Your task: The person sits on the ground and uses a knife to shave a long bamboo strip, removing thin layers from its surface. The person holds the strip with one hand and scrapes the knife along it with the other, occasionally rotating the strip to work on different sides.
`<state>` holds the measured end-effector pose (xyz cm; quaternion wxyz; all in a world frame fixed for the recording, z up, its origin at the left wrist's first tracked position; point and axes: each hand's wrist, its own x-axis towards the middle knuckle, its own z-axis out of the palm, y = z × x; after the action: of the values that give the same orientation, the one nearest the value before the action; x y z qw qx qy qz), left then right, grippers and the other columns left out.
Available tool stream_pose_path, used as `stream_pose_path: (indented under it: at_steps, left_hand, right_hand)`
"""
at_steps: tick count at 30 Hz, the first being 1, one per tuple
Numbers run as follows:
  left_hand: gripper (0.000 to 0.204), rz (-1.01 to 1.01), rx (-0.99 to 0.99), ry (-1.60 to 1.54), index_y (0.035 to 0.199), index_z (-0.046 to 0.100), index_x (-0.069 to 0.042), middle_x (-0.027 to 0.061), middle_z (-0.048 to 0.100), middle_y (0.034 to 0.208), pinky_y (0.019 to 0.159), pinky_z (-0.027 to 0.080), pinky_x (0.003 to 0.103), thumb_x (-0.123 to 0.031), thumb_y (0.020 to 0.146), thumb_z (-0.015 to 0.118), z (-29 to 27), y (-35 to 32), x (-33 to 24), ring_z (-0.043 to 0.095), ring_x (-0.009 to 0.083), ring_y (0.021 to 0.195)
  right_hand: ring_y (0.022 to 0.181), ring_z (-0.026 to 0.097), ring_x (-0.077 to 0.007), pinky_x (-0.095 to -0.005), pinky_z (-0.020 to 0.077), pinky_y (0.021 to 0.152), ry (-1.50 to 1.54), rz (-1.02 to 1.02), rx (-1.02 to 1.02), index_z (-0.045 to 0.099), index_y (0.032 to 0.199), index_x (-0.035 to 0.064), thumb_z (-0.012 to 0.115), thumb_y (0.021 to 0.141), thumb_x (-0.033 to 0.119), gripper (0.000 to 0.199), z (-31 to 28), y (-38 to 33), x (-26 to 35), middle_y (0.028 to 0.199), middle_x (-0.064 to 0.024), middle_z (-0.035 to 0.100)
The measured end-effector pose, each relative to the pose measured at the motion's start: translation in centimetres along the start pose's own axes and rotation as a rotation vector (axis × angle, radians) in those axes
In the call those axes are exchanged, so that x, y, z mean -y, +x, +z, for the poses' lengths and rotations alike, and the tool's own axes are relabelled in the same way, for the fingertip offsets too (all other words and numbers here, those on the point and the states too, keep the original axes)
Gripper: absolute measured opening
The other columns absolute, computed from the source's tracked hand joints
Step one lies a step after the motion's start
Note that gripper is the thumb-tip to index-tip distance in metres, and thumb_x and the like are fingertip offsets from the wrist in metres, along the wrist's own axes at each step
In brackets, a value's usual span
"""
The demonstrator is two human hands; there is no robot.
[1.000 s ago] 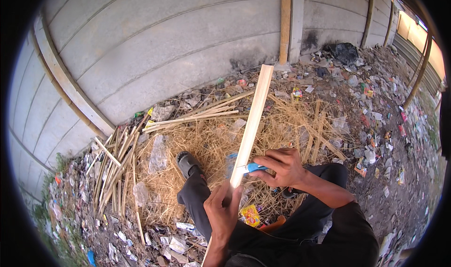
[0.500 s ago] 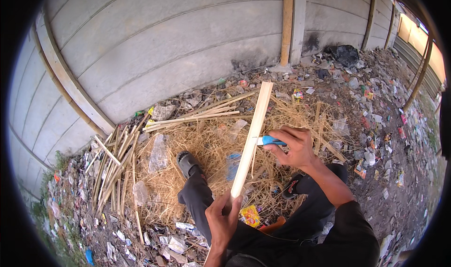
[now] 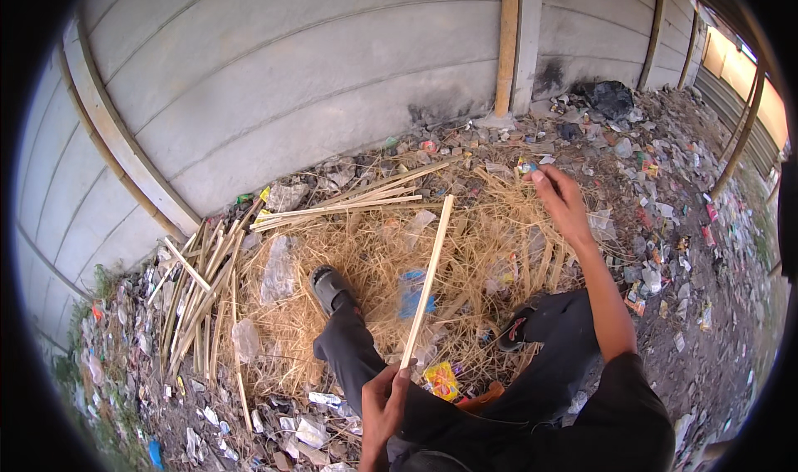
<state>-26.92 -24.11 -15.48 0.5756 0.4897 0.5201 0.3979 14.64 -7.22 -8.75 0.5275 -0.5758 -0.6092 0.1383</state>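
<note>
My left hand point(image 3: 384, 404) is closed round the lower end of a pale bamboo strip point(image 3: 430, 281), which slants up and away over the straw. The strip's narrow edge faces up. Off to the right and farther out, my right hand point(image 3: 561, 199) is raised, apart from the strip. Its fingers are closed on a blue-handled knife point(image 3: 533, 169); only a bit of blue shows at the fingertips, and the blade cannot be made out.
Straw-like shavings point(image 3: 366, 248) cover the ground round my feet. Bamboo strips point(image 3: 204, 293) lie piled at the left, with several more strips point(image 3: 349, 206) toward the concrete wall point(image 3: 316, 65). Litter point(image 3: 657, 206) spreads over the soil at the right.
My right hand has swung away from the bamboo strip, outward and to the right, with the knife. The strip has turned in my left hand from broad face to narrow edge, its far end lower.
</note>
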Motion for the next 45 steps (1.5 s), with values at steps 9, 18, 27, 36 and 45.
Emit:
stream_pose_path:
  at_steps: [9,18,27,36,45]
  left_hand:
    - [0.035,0.185,0.007,0.061,0.133,0.07,0.005,-0.003,0.06,0.079,0.062,0.04,0.025,-0.021,0.112,0.06,2.6,3.1,-3.1,0.049,0.0041,0.073]
    - [0.03,0.419,-0.099,0.38,0.129,0.069,0.008,0.0207,0.073,0.092,0.074,0.055,0.038,-0.013,0.108,0.063,4.3,3.6,-4.7,0.072,0.0265,0.08]
    - [0.033,0.427,-0.149,0.361,0.132,0.069,0.006,0.0086,0.064,0.08,0.065,0.045,0.031,-0.016,0.11,0.06,4.6,3.1,-4.4,0.055,0.0111,0.073]
    - [0.031,0.313,0.028,0.382,0.126,0.072,0.005,0.0013,0.055,0.07,0.06,0.04,0.03,-0.019,0.11,0.061,3.0,-1.2,-0.6,0.048,0.0082,0.068]
    - [0.046,-0.015,0.111,0.004,0.128,0.071,0.005,-0.0054,0.046,0.071,0.053,0.034,0.024,-0.033,0.116,0.05,-0.1,1.1,-1.8,0.044,0.0044,0.059]
  right_hand:
    - [0.065,0.074,-0.021,-0.0334,0.0573,0.055,-0.148,-0.575,0.242,0.074,0.11,0.0116,0.082,0.094,0.04,0.033,7.9,-11.1,8.3,0.089,-0.0051,0.074]
    - [0.058,0.069,-0.0204,-0.0338,0.0547,0.051,-0.157,-0.605,0.204,0.075,0.106,0.0137,0.082,0.094,0.039,0.029,9.0,-12.8,9.6,0.082,-0.0015,0.071]
    - [0.058,0.07,-0.02,-0.0323,0.0528,0.051,-0.198,-0.609,0.16,0.077,0.104,0.0119,0.089,0.086,0.036,0.032,8.5,-11.4,8.8,0.08,-0.0038,0.074]
    - [0.053,0.044,-0.0109,-0.0336,0.035,0.05,-0.271,-0.069,-0.311,0.077,0.105,0.0031,0.071,0.105,0.039,0.036,0.1,0.7,3.6,0.062,-0.0035,0.057]
    - [0.067,0.043,-0.0076,-0.0304,0.0344,0.06,0.053,0.004,0.075,0.066,0.104,0.0049,0.072,0.104,0.041,0.037,1.1,-2.1,2.5,0.078,0.0019,0.057]
